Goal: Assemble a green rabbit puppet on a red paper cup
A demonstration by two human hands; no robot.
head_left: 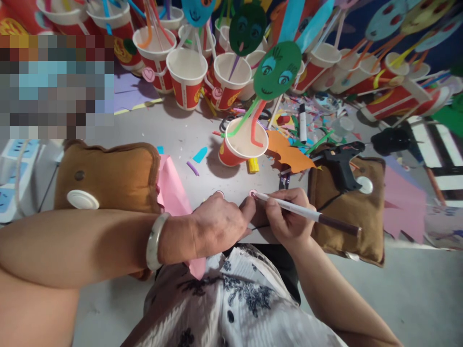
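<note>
My right hand grips a white marker pen with a dark brown end. The pen's tip rests at a small round pinkish-white disc near the table's front edge. My left hand, fingers curled, presses a fingertip against that same disc. A second small disc shows just behind the left knuckles, partly covered. Straight ahead stands a red and white paper cup, with a green paper face above it on green and red pipe-like stems.
Brown cushions lie on both sides; a black glue gun rests on the right one. Pink paper, an orange paper scrap and a yellow cap are nearby. Several decorated cups line the back. A power strip sits left.
</note>
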